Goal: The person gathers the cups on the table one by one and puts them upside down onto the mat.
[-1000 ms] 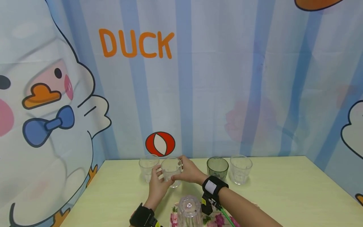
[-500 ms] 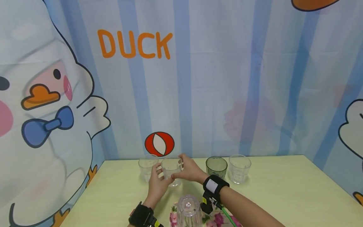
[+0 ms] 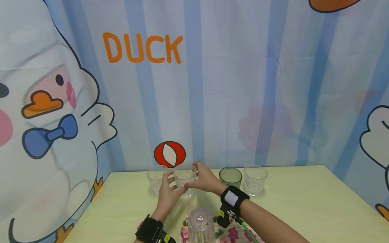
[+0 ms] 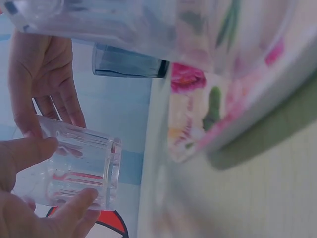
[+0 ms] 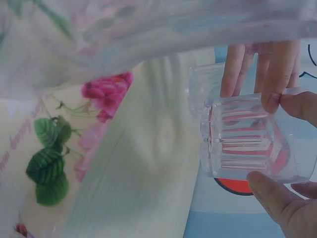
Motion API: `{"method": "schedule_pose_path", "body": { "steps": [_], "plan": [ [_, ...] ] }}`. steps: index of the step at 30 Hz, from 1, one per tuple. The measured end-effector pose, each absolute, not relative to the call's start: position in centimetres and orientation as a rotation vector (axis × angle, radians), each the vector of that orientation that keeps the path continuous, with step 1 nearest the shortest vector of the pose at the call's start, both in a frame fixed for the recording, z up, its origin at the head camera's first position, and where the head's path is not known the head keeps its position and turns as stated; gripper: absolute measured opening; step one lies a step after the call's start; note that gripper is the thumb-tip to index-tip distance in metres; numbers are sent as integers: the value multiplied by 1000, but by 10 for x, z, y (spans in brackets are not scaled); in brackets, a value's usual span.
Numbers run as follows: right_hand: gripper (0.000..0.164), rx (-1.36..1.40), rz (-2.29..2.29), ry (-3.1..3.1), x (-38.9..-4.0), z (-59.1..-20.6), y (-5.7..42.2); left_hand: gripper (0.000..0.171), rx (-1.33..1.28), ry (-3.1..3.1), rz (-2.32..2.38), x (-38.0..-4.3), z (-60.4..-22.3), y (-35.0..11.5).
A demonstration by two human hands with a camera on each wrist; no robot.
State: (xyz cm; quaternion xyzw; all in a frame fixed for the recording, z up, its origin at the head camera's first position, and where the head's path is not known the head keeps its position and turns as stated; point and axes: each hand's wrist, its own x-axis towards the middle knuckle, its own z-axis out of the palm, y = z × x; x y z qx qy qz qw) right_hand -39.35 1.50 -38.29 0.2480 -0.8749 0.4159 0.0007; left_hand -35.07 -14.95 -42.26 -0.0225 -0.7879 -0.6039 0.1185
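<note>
Both hands hold one clear drinking glass (image 3: 184, 175) upright between them, over the back part of the table. My left hand (image 3: 168, 197) grips its left side, thumb toward me and fingers around the wall. From the right, my right hand (image 3: 205, 179) grips it with the thumb in front and the fingers behind. In the left wrist view, the ridged lower wall of the glass (image 4: 81, 166) shows between the fingers, its thick base apart from the tabletop. A second clear glass (image 3: 154, 180) stands just left of it, partly behind my left fingers.
A green-tinted glass (image 3: 230, 176) and another clear glass (image 3: 255, 180) stand at the back right of the table (image 3: 304, 202). Nearer, an upside-down clear glass (image 3: 201, 224) sits on a flowered tray (image 3: 234, 233). A printed duck curtain (image 3: 225, 84) hangs behind the table.
The held glass has risen slightly and shifted a little to the right, with both hands still around it. The head view has turned slightly to the right.
</note>
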Motion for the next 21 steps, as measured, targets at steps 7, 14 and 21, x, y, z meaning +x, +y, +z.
{"method": "schedule_pose_path", "body": {
  "steps": [7, 14, 21],
  "plan": [
    [80, 783, 1303, -2688, -386, -376, 21, 71, -116, -2287, -1758, -345, -411, -146],
    [80, 763, 1337, -2656, -377, -367, 26, 70, -158, -2296, -1712, -335, -401, -144],
    [82, 717, 1297, -2647, -368, -360, 30, 73, -171, -2294, -1687, -328, -393, -140]
  ]
}}
